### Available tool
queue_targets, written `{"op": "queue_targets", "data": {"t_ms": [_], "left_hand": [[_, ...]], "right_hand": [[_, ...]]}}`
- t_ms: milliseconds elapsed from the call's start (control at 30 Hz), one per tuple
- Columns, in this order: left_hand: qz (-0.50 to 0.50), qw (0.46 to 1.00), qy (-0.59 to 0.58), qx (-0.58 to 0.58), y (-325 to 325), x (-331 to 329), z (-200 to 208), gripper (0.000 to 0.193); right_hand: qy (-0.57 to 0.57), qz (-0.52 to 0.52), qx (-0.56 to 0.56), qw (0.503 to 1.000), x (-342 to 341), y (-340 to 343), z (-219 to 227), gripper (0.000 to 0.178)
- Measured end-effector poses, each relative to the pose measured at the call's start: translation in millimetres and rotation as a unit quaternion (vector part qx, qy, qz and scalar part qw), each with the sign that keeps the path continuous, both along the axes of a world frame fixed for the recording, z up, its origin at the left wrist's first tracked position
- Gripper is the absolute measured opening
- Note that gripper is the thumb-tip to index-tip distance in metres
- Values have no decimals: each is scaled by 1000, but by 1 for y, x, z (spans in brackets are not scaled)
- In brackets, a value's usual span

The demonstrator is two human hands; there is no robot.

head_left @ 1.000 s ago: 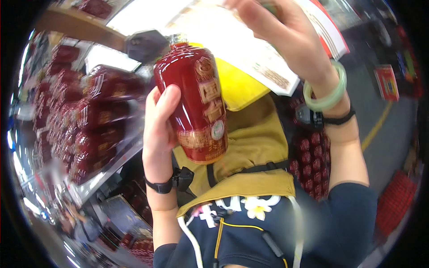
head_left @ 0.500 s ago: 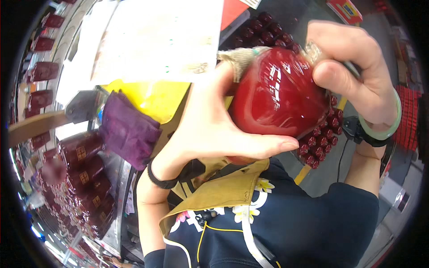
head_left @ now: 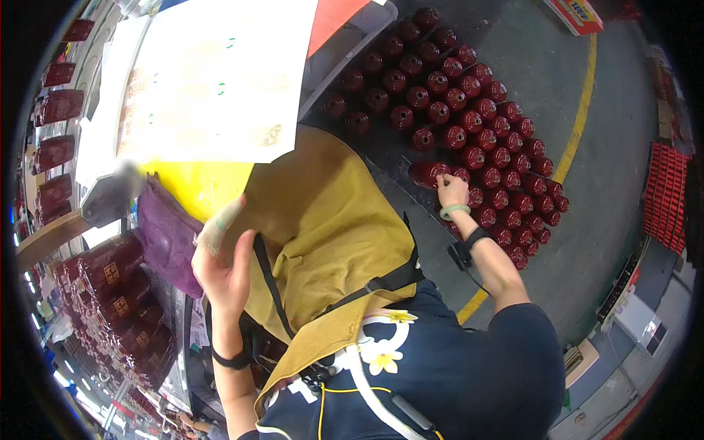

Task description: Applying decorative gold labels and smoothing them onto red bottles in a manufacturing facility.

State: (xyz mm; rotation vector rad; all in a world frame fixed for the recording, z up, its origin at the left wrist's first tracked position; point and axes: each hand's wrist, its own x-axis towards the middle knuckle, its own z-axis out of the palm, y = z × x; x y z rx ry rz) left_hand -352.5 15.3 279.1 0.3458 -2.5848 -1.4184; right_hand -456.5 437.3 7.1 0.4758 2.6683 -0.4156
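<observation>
My right hand [head_left: 453,192] reaches out to the right, low by the rows, with its fingers closed on the end of a glossy dark red bottle [head_left: 427,174]. That bottle lies tilted at the near edge of several rows of similar red bottles [head_left: 485,137], which stand upright with small holes in their tops. My left hand [head_left: 224,264] is raised on the left with thumb and fingers apart, holding nothing. Pale wrapping covers some of its fingers. Beside it hangs a purple cloth [head_left: 163,231], below a yellow sheet [head_left: 198,187].
White printed sheets [head_left: 213,81] cover the upper left of the work surface. Boxed dark red bottles [head_left: 121,293] are stacked at the lower left. A grey bin [head_left: 345,44] stands behind the sheets. A yellow line [head_left: 579,110] crosses the floor, with red stacked goods [head_left: 666,194] far right.
The red bottle that both hands held close has moved away to the rows at right in my right hand. My left hand has let go and drawn back left.
</observation>
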Motion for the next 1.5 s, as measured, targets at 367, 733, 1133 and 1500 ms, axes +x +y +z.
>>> {"op": "queue_targets", "data": {"t_ms": [367,733,1133,1500], "left_hand": [[141,989,2,-55,22,52,34,24],[213,974,73,-34,13,90,29,27],[771,506,346,-175,-201,444,45,43],[318,882,173,303,-491,282,-19,65]], "right_hand": [[-3,-76,46,996,-36,-18,-116,31],[49,380,77,920,-59,93,-199,34],[59,548,-82,830,-144,-3,-63,14],[228,208,-55,949,-88,-118,125,18]]}}
